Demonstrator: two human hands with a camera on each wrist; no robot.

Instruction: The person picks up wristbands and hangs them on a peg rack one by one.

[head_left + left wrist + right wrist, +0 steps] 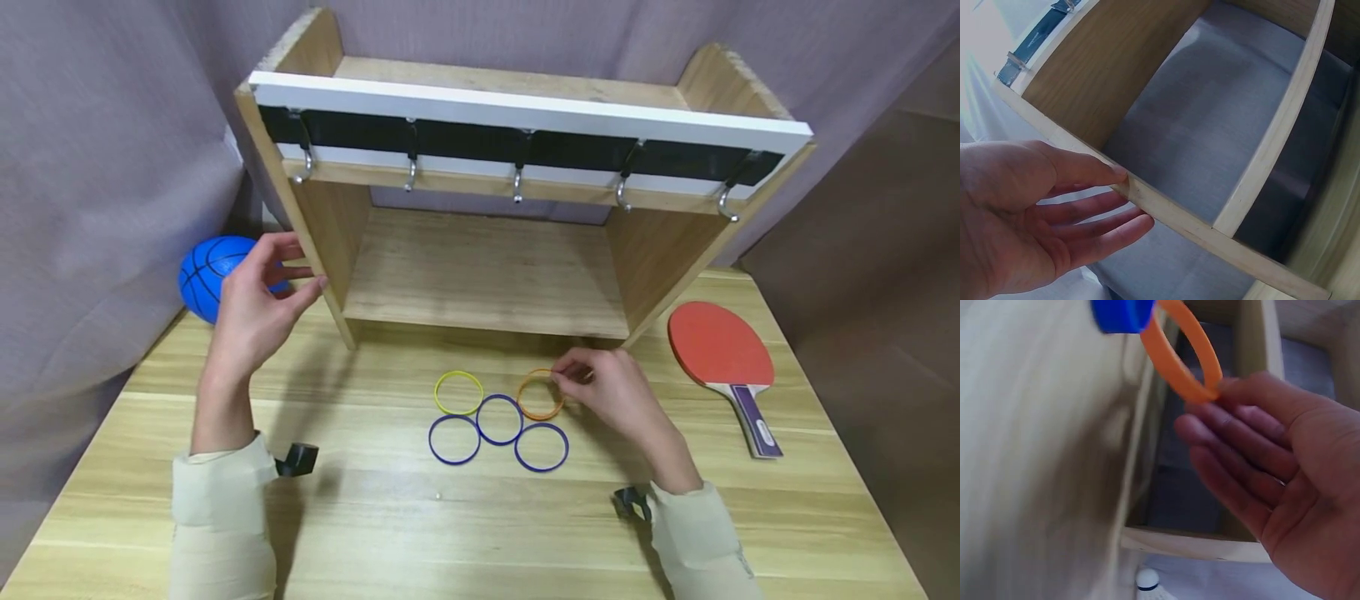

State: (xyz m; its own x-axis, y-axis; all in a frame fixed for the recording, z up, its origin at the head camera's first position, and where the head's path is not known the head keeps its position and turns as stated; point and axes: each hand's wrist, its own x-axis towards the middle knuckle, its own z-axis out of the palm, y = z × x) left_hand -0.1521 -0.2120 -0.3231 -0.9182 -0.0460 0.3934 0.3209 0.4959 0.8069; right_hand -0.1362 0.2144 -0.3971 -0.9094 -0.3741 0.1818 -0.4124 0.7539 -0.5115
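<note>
A wooden rack (480, 267) stands at the back in the head view, a row of metal hooks (517, 185) along its white and black front strip. My left hand (258, 304) holds the rack's left side board (1166, 209), thumb on the edge and fingers behind. My right hand (611, 392) pinches the orange ring (519, 397) by its right side, between thumb and fingertips. Beside that ring lie a yellow ring (436, 392) and three dark blue rings (500, 444), grouped in two rows. A blue ring (1124, 315) appears against the orange one in the right wrist view.
A blue ball (202, 283) with black lines sits left of the rack, behind the left hand. To the right lies a red table tennis paddle (720, 342). The right wrist view shows a shuttlecock (1149, 580) near the rack. Grey-purple curtains hang behind.
</note>
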